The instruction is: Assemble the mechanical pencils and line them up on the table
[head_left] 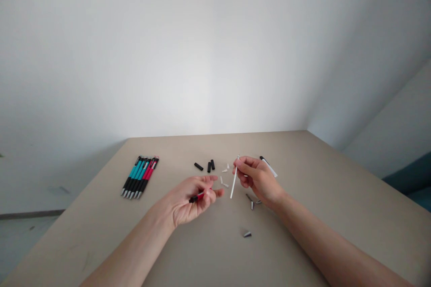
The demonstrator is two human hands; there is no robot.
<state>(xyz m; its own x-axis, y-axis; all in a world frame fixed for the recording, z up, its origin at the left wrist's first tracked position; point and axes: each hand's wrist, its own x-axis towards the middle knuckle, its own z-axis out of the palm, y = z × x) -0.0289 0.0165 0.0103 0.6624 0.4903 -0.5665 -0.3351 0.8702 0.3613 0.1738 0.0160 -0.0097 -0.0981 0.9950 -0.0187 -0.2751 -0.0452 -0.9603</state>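
My left hand (193,197) is closed around a red pen barrel (199,197) with a black end; the fingers cover much of it. Between the thumb and fingers of my right hand (254,175) is a thin white pen refill (233,184), tilted with its lower end toward the table. Small white conical pieces (224,183) lie between the two hands. Beneath my right hand are silver pen tips (252,205), partly hidden. Another silver tip (247,234) lies nearer to me.
A row of turquoise and red pens (139,177) with black grips lies at the left of the beige table (188,255). Black grip sleeves (209,167) rest toward the back middle. Behind my right hand lies a white item with a black end (269,167). A wall borders the far edge.
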